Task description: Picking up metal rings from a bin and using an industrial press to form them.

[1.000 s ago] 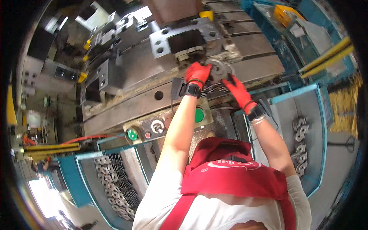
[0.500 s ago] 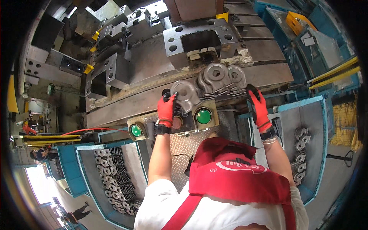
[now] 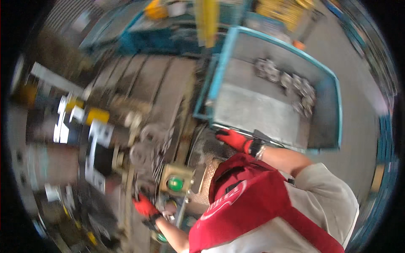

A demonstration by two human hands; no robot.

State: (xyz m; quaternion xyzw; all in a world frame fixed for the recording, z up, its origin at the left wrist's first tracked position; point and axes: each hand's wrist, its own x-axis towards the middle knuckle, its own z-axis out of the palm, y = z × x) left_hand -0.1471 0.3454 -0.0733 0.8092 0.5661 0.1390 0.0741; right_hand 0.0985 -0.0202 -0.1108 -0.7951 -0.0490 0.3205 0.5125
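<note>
My left hand (image 3: 145,206), in a red glove with dark fingertips, is at the front edge of the press bed. Its fingers are closed on the rim of a grey ring-shaped metal part (image 3: 145,185); motion smears the grip. Beyond it, a cluster of similar metal parts (image 3: 145,154) lies on the bed edge. My right hand (image 3: 234,140), in a matching glove, is away from those parts beside the near rim of a blue-framed bin (image 3: 339,109). The right fingers stretch out, with nothing visible in them.
A control box with a green button (image 3: 175,183) stands between me and the bed. Several metal parts (image 3: 287,80) lie along the bin's far side. Die blocks (image 3: 99,156) occupy the bed at left. A yellow post (image 3: 206,21) rises behind. Much is motion-blurred.
My view has swung to the right, bringing the right-hand bin to the upper middle. My right hand has moved from near the bed edge to beside the bin. My left hand stays at the metal part.
</note>
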